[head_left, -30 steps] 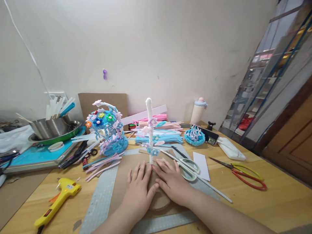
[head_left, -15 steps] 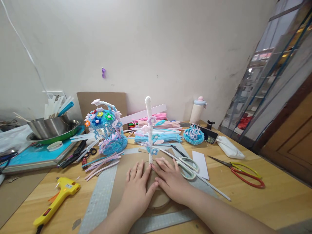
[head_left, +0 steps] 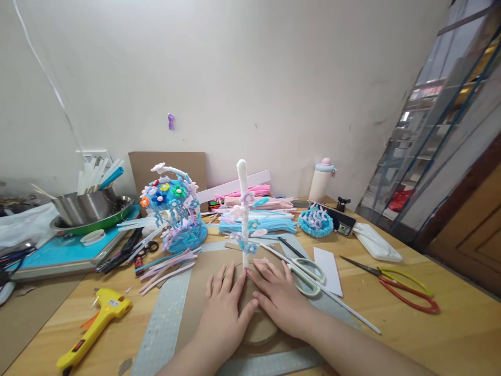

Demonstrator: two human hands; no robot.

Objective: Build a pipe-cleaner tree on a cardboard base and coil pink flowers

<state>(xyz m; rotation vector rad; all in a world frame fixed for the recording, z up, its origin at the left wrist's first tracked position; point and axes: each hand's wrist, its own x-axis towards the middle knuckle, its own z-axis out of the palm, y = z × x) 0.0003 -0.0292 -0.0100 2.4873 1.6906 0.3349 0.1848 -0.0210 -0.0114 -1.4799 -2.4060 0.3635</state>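
A white fuzzy stem with pink, lilac and blue flowers stands upright on a round cardboard disc, which lies on a brown cardboard sheet. My left hand rests on the cardboard left of the stem, fingers spread and pointing forward, index fingertip at the stem's foot. On the other side, my right hand presses flat with its fingers apart, its fingertips beside the foot too. Both thumbs lie close together over the disc. Neither hand grips anything.
At left are a yellow glue gun, a metal bowl and a blue flowered lamp-like craft. Pipe cleaners lie behind the stem. To the right are green-handled scissors, red-and-yellow scissors, a bottle and a white glue bottle.
The whole view has shifted slightly, so things appear a little lower and further right. My hands hold the same pose beside the stem.
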